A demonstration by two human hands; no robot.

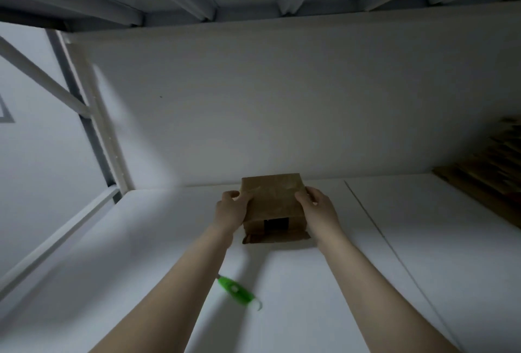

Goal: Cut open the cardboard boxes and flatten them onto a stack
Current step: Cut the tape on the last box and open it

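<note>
While I watch, box: small creased brown cardboard box [272, 197], black patch, on white shelf [338, 282]
hands: left hand [229, 208], right hand [317, 208] gripping its sides
hidden: green plastic cutter [236, 290], one end behind forearm

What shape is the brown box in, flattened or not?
Not flattened: the cardboard box shows a top and a front face, with the left hand and right hand gripping its sides.

Left grip [229, 210], right grip [315, 206], both curled
</note>
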